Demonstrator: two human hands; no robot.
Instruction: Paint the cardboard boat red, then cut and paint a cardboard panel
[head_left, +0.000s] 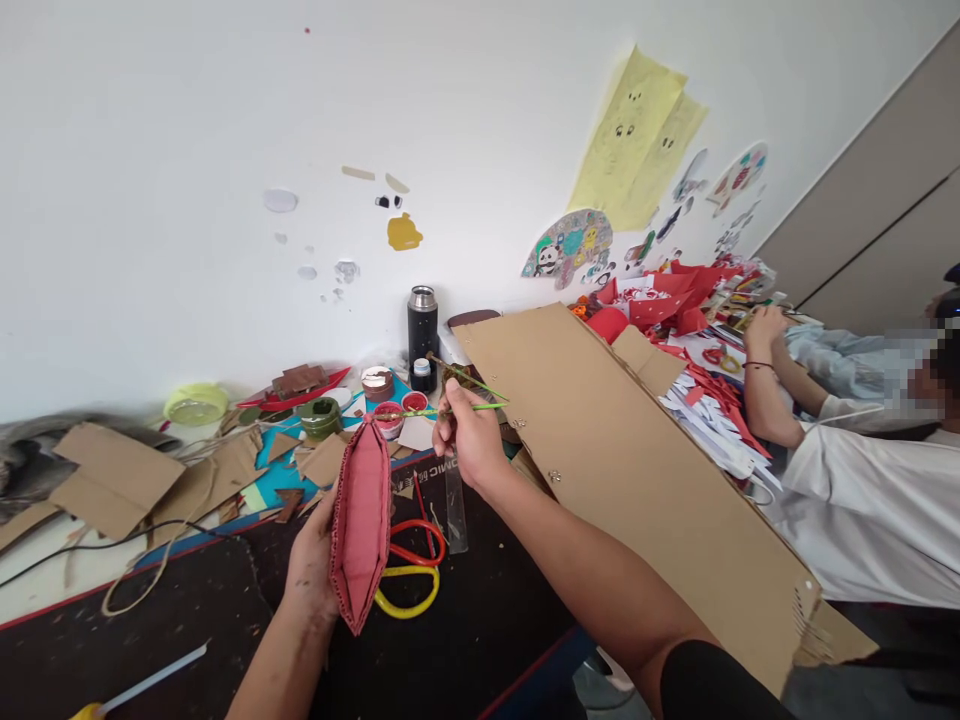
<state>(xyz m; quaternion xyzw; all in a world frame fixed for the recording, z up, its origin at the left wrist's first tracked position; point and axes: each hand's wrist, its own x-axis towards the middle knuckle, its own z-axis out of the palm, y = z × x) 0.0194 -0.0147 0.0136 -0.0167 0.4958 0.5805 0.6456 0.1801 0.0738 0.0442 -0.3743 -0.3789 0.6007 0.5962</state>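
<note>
Left hand [311, 570] gripping red boat [361, 520] (upright), brush [465, 390] right

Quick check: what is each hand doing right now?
Left hand: closed around the red painted cardboard boat, holding it up.
Right hand: pinching a thin green-handled brush.

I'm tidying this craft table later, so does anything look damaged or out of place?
The big brown cardboard sheet lies askew, overhanging the table's edge, and its lower right corner is torn and frayed. Brown cardboard scraps lie scattered at the left, and red and yellow scissors lie loose on the dark mat.
</note>
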